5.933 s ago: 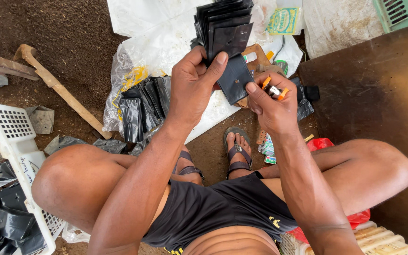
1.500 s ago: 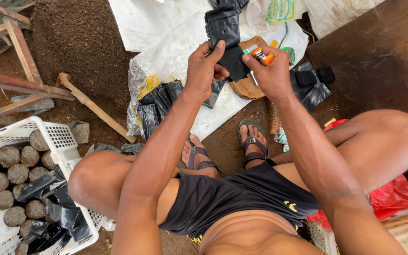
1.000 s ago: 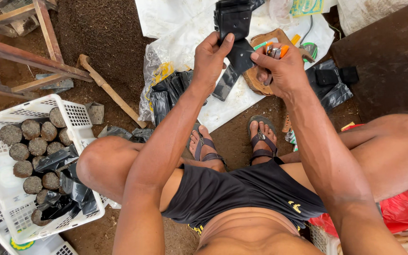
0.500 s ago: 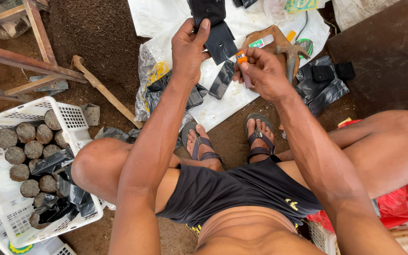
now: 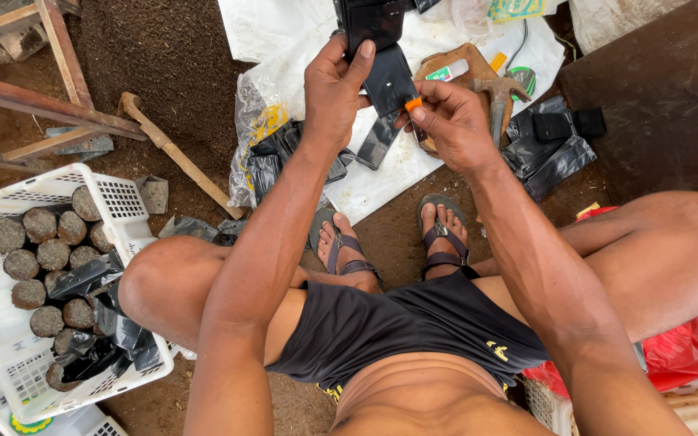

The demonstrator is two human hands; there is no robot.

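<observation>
Left hand [image 5: 334,89] is raised in front of the person, fingers and thumb closed around a stack of small black plastic bags [image 5: 372,24], with one bag [image 5: 389,79] pulled down from the stack and pinned under the thumb. Right hand [image 5: 450,121] sits just beside it, fingers pinched tight on a small orange-tipped tool [image 5: 414,105] whose tip touches the lower edge of that loose bag (what kind of tool it is cannot be told, since the fingers cover most of it). Below the hands a white sheet [image 5: 300,32] is spread on the dirt floor, and on it lie a clear plastic sack [image 5: 256,121] with more black bags spilling out, and a hammer [image 5: 498,89] resting on a wooden board. Further folded black bags [image 5: 555,145] lie to the right of the sheet. A wooden handle [image 5: 175,153] lies on the soil to the left. Near the person's left knee stands a white plastic crate [image 5: 135,218], holding rows of filled black bags packed with dark soil [image 5: 38,258]. Both feet wear sandals [image 5: 442,238] and rest on the ground between the knees.
</observation>
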